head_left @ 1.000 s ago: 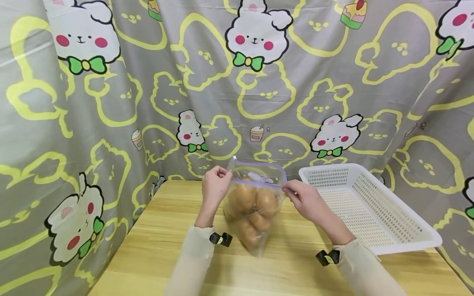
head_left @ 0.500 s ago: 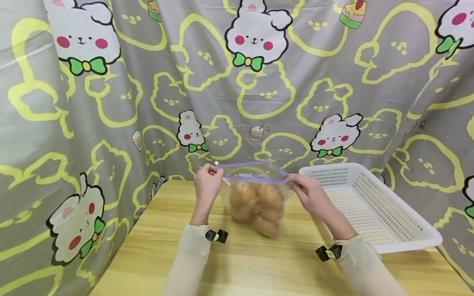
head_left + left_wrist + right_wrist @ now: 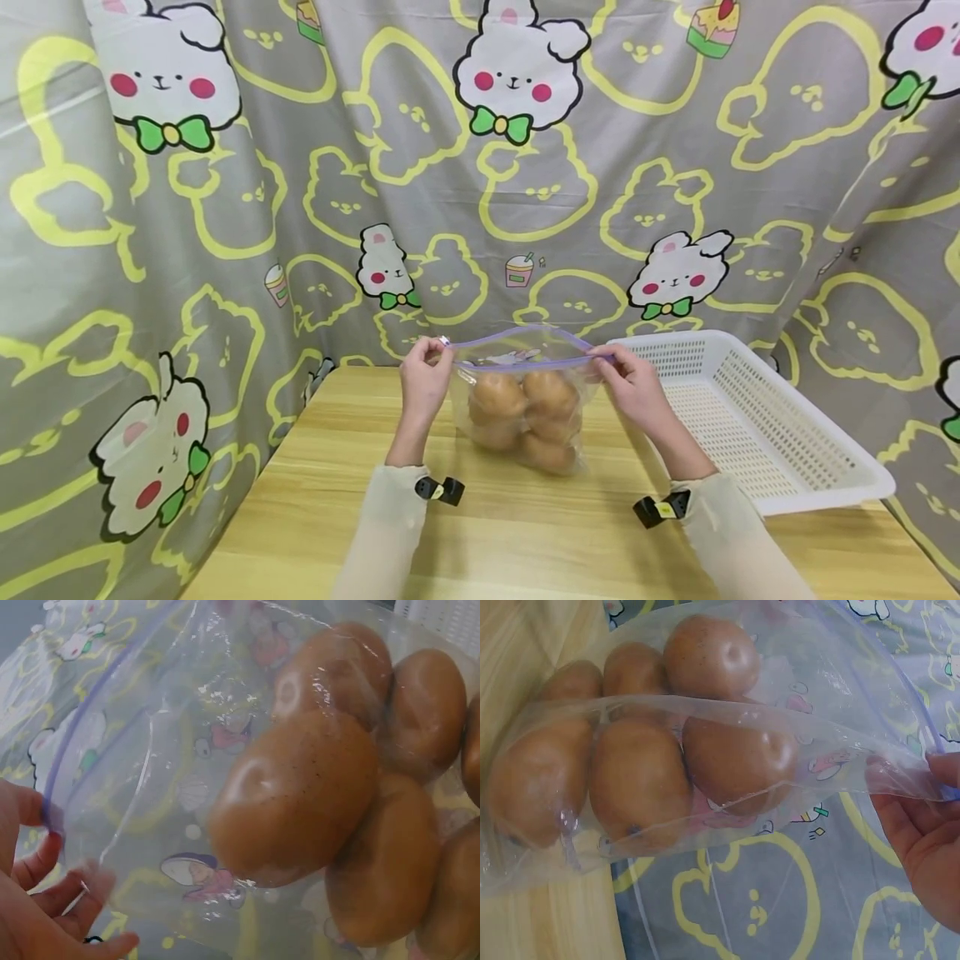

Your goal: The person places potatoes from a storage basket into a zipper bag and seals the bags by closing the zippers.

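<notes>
A clear zip-top bag [image 3: 463, 421] with a purple strip along its mouth hangs between my hands over the table. My left hand [image 3: 426, 375] pinches its left top corner, where a small white slider [image 3: 444, 341] shows. At the right corner, the thumb and fingers of my right hand [image 3: 628, 385] grip the purple strip [image 3: 525, 364]. The mouth stands apart, its front and back edges separated. Inside lie several smooth, brown, potato-like ovals [image 3: 300, 799] with dimpled ends, stacked in two columns in the head view. The right wrist view shows the bag's film [image 3: 832, 735] drawn taut towards the right fingers.
A white perforated plastic basket [image 3: 813, 425] stands to the right on the wooden table [image 3: 315, 517], just beyond my right hand. Behind the table hangs a grey curtain [image 3: 442, 192] printed with rabbits and yellow outlines.
My left hand has moved left, my right hand slightly right and up, so the bag's mouth is stretched wider. The bag has swung from hanging tilted to hanging more level.
</notes>
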Action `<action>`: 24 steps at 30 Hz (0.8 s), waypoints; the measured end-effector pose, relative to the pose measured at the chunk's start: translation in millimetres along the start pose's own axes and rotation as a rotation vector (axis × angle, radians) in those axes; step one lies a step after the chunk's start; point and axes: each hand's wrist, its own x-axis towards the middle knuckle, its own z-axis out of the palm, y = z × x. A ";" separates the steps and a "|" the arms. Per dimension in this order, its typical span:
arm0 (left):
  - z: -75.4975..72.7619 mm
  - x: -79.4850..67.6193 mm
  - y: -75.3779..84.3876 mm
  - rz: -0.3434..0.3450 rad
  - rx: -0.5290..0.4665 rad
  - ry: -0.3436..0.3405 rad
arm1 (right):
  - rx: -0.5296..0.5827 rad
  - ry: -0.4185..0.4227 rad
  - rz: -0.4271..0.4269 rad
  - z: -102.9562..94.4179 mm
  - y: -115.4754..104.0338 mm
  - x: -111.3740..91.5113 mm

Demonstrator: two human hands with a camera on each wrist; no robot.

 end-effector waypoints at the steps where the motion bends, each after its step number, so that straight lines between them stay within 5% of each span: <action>1: 0.5 -1.0 -0.7 0.002 -0.025 -0.007 | 0.015 0.008 0.015 0.2 -0.4 0.6; 10: -4.2 -16.1 22.2 0.011 -0.214 -0.097 | 0.065 0.078 0.118 -3.0 -31.5 2.2; 17: -8.2 -7.7 -6.7 -0.087 -0.289 -0.140 | 0.120 0.120 0.157 -9.5 -7.5 2.5; 24: -12.2 -9.8 -1.6 0.003 -0.263 -0.127 | 0.189 0.122 0.201 -19.2 -4.2 3.5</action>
